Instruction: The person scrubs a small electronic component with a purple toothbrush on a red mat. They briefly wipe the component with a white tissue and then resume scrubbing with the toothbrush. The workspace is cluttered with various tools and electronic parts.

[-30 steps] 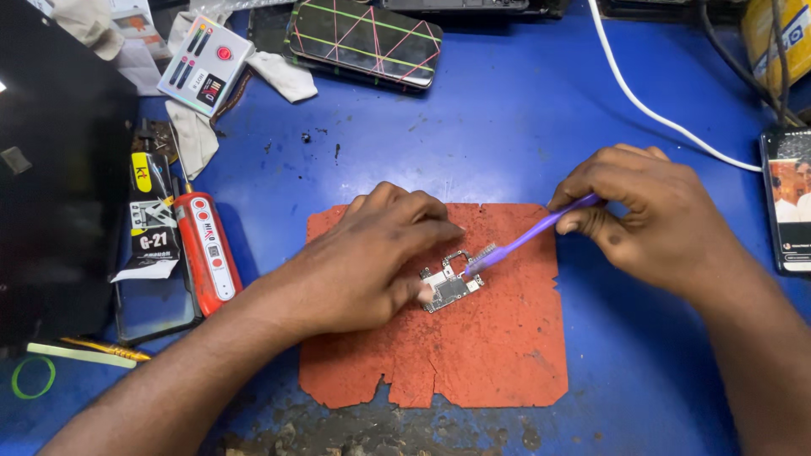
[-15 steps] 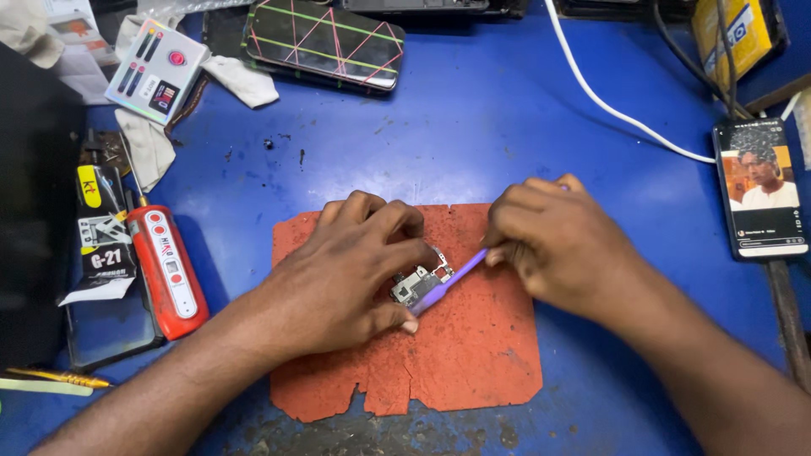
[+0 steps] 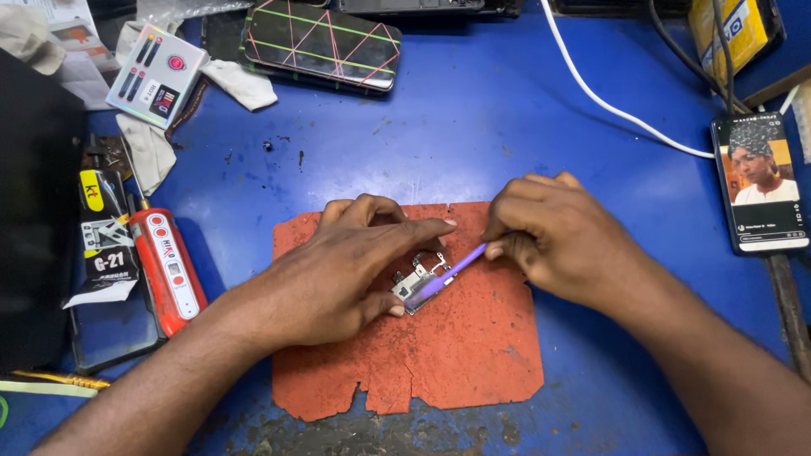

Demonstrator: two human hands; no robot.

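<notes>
Your left hand point(image 3: 338, 270) pins the board point(image 3: 418, 285) to the orange mat point(image 3: 473, 355), fingers gripping its edges. Your right hand point(image 3: 553, 241) fingers clench the purple brush point(image 3: 452, 270), tip on the board.

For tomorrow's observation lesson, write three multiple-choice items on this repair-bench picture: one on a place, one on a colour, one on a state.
1. Where does the small metal circuit board lie?
A. on the ragged orange-red mat
B. on the bare blue bench top
C. on the red cylindrical tool

2. What colour is the thin plastic brush in the right hand?
A. green
B. purple
C. white

3. What is the left hand doing?
A. hanging clear above the bench
B. gripping the white cable
C. pressing on the board

Answers: 1 A, the mat lies under the board on every side; 2 B, the handle shows purple between fingers and board; 3 C, its thumb and fingers rest on the board's edges.
</notes>
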